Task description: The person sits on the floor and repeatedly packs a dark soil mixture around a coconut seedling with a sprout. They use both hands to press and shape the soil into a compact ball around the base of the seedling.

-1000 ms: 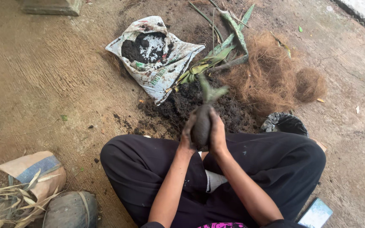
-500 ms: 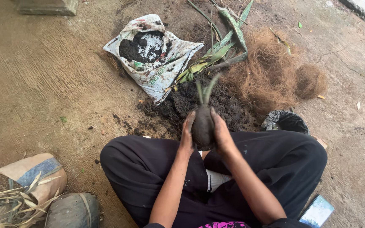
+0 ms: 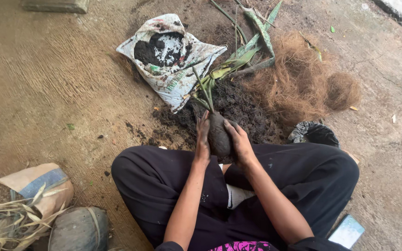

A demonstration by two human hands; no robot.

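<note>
Sitting cross-legged on the ground, I press a dark soil ball (image 3: 218,135) between both hands. A small green plant (image 3: 204,90) sticks up out of its top. My left hand (image 3: 203,139) cups its left side and my right hand (image 3: 239,142) its right side, both smeared with soil. Just beyond the ball lies a heap of loose dark soil (image 3: 231,107).
A white sack (image 3: 168,58) with dark soil lies open ahead. Brown coconut fibre (image 3: 303,83) and green leaves (image 3: 252,46) lie at the right. A black bag (image 3: 313,133) sits by my right knee. A sack of dry leaves (image 3: 22,204) is at bottom left, a phone (image 3: 346,231) at bottom right.
The soil ball stays between my hands. The plant on top has shifted a little, and the view has moved slightly.
</note>
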